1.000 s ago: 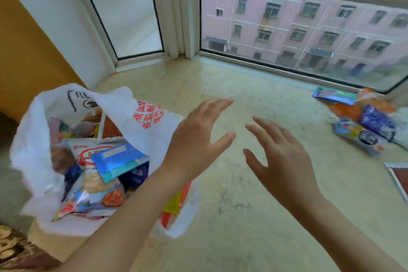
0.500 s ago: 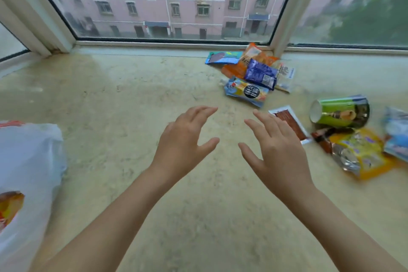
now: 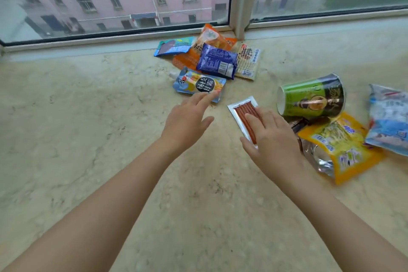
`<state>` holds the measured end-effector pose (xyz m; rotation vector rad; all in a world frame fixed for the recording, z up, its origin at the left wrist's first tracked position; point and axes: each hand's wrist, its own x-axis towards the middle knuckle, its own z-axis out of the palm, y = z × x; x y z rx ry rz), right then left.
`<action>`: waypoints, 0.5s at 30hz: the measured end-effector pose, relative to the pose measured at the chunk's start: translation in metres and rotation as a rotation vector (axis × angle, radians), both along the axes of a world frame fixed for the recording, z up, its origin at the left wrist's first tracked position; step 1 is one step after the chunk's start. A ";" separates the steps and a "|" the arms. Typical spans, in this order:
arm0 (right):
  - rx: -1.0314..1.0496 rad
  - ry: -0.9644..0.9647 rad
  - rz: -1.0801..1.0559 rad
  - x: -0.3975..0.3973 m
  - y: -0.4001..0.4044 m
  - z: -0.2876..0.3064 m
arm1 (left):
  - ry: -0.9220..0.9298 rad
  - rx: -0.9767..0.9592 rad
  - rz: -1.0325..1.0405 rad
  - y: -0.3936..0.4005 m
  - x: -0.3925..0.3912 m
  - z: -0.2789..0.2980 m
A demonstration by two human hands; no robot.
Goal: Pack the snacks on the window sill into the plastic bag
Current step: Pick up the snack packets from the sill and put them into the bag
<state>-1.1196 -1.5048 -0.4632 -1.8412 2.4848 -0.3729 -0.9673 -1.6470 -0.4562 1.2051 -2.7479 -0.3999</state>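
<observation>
Snacks lie scattered on the marble window sill [image 3: 88, 139]. My left hand [image 3: 187, 121] is open, its fingertips at the near edge of a blue spouted drink pouch [image 3: 196, 85]. My right hand [image 3: 273, 139] is open and lies over a flat clear pack of red sausage sticks [image 3: 242, 110], covering its near half. Behind these lie a dark blue packet [image 3: 217, 60], orange packets [image 3: 212, 37], a teal packet [image 3: 174, 46] and a pale cracker pack [image 3: 248, 62]. The plastic bag is out of view.
A green paper cup [image 3: 311, 97] lies on its side to the right. Beside it are a yellow pouch [image 3: 340, 148] and a light blue bag [image 3: 388, 117]. The window frame post [image 3: 239, 0] meets the sill just behind the pile.
The view swung right, away from the filled white bag, which left the frame. Both hands reached forward: the left to the blue pouch, the right onto the sausage stick pack.
</observation>
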 end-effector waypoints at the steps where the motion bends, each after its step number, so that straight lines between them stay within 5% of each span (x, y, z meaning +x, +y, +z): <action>1: 0.010 -0.010 -0.004 -0.004 -0.007 -0.007 | -0.009 -0.014 -0.008 -0.010 -0.007 -0.006; 6: 0.116 -0.029 -0.079 -0.017 -0.036 -0.033 | -0.191 0.013 0.089 -0.056 -0.031 -0.034; 10: 0.280 -0.077 -0.161 -0.019 -0.048 -0.038 | -0.039 0.372 0.550 -0.069 -0.056 -0.040; 15: 0.281 -0.122 -0.100 -0.019 -0.060 -0.035 | 0.030 0.366 0.558 -0.088 -0.070 -0.046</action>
